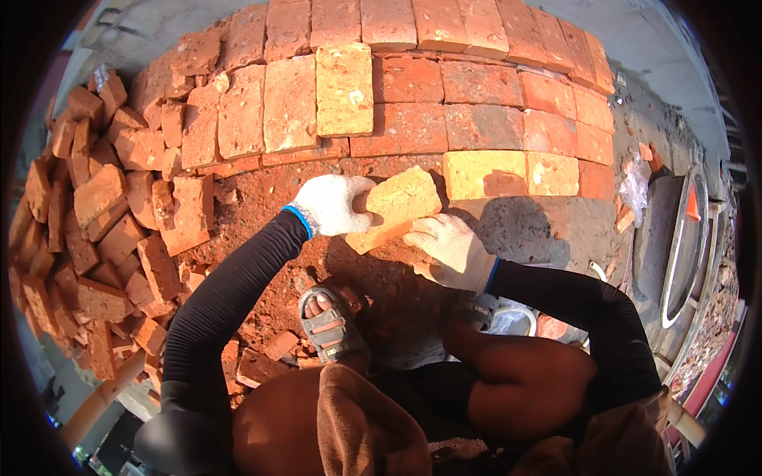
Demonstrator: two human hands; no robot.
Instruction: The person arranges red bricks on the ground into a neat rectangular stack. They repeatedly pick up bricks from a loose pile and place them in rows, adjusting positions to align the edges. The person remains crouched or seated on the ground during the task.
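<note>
Between my two white-gloved hands is a yellowish brick (pixel 405 202), tilted, its far right end raised toward the stack. My left hand (pixel 329 205) grips its left side, thumb over the near face. My right hand (pixel 451 250) clasps the lower right edge, fingers lying along it. Just beyond is a stack of laid red bricks (pixel 409 127) in stepped rows. A paler yellow brick (pixel 345 91) lies lengthwise on top of them. Two yellowish bricks (pixel 486 173) sit at the near right of the stack, in the front row.
A heap of loose red bricks (pixel 99 198) fills the left side. Reddish crumbled dirt (pixel 270 262) covers the ground around my sandalled foot (pixel 329 325). To the right stand a dark basin-like container with a pale rim (pixel 684 246) and a clear plastic bag (pixel 633 190).
</note>
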